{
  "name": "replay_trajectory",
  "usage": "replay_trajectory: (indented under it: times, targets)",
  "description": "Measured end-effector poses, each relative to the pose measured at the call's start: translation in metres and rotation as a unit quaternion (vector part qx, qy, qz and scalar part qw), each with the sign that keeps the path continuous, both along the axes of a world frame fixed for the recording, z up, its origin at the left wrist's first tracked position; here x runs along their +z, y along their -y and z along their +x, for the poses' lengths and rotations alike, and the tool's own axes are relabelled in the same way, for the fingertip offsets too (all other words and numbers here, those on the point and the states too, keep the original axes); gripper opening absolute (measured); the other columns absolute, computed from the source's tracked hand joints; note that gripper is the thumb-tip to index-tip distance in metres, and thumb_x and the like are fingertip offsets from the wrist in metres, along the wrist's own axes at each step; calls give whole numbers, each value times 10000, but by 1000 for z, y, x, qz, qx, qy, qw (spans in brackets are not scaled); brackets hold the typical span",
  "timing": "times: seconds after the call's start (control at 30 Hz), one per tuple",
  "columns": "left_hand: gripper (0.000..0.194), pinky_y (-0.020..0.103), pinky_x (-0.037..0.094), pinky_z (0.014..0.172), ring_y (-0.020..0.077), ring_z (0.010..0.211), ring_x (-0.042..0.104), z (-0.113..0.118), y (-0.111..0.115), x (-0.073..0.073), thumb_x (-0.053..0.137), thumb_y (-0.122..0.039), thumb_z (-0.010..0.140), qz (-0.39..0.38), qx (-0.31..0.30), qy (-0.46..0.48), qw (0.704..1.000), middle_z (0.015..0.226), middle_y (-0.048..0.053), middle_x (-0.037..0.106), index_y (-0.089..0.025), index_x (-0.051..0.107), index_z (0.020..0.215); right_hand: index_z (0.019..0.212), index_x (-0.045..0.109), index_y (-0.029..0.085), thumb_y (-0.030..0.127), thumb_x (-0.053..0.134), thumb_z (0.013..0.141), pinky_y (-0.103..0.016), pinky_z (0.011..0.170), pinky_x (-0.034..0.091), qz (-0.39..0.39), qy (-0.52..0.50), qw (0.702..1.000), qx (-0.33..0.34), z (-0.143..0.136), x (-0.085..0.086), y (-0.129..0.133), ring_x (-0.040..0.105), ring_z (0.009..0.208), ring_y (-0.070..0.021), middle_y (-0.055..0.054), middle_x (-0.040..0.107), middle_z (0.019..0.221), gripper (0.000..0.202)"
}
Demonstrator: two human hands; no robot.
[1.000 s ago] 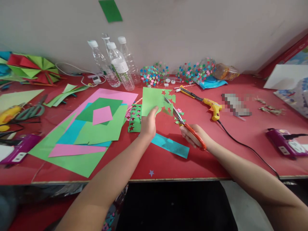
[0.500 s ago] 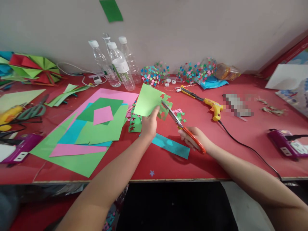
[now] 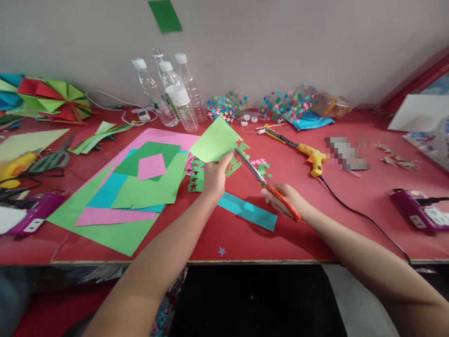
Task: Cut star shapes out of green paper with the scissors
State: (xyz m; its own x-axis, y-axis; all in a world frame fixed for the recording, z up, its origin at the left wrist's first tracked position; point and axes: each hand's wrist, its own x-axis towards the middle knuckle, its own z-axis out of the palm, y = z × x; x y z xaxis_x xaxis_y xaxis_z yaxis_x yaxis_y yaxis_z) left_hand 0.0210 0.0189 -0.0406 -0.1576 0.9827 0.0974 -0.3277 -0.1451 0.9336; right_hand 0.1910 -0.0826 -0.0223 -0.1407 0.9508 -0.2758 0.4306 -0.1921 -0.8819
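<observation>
My left hand [image 3: 216,177] pinches a light green sheet of paper [image 3: 218,139] between thumb and fingers, raised above the table. Star-shaped holes run along the sheet's right edge, and that strip hangs down. In my right hand [image 3: 286,199] are scissors with orange handles [image 3: 285,202]. Their blades [image 3: 249,164] point up and left, with the tips at the sheet's punched edge near my left thumb. Beneath, a green punched strip [image 3: 196,178] and a blue paper strip [image 3: 249,211] lie on the table. Small pink and green paper stars [image 3: 263,166] are scattered beyond the blades.
Stacked coloured paper [image 3: 140,187] covers the left of the red table [image 3: 168,245]. Clear plastic bottles [image 3: 180,100] stand at the back, beside star-covered balls [image 3: 226,106]. A yellow glue gun [image 3: 314,157] with a black cord and a purple power strip [image 3: 419,210] lie right.
My left hand has turned the green sheet so one corner points up, and shifted slightly left. The punched strip now sags more at its right side. The scissors remain in nearly the same place.
</observation>
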Motion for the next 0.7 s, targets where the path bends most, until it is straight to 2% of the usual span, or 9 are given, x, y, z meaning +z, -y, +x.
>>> replay_trajectory:
  times: [0.13,0.33,0.4,0.57,0.7]
  targets:
    - [258,223,444,577,111,594,571,-1,-1,0,776,-372,609,-9,3,-5,1000,561,-29,576,-181,604,631,640,491,191,634,521,817,-221,381,302,-3,11,1000,7,0,2,1,360,306,-74,72,401,351,478]
    - [262,235,434,590,123,609,580,-2,-1,-1,768,-342,617,-10,-14,-10,1000,506,-37,530,-195,562,549,658,486,193,613,486,847,-217,397,326,-7,16,1000,21,2,5,2,354,315,-73,70,404,344,460]
    - [237,235,430,586,121,607,576,-3,-1,-1,771,-342,614,-12,-20,-13,1000,524,-34,543,-192,593,575,665,491,192,610,477,853,-216,399,333,-2,17,1000,24,2,5,2,364,322,-73,69,413,354,459]
    - [228,244,420,557,103,558,539,-4,-3,-2,772,-345,599,-10,-43,-5,999,650,-13,636,-179,690,732,625,470,198,643,509,818,-216,360,301,-28,-1,1000,8,1,6,0,349,287,-69,77,378,326,487]
    - [228,252,428,567,108,557,542,-5,-4,0,766,-350,603,-11,-68,2,998,650,-8,625,-176,643,684,608,460,203,651,539,793,-218,346,278,-42,-16,999,-9,-1,9,0,344,283,-69,71,395,322,491]
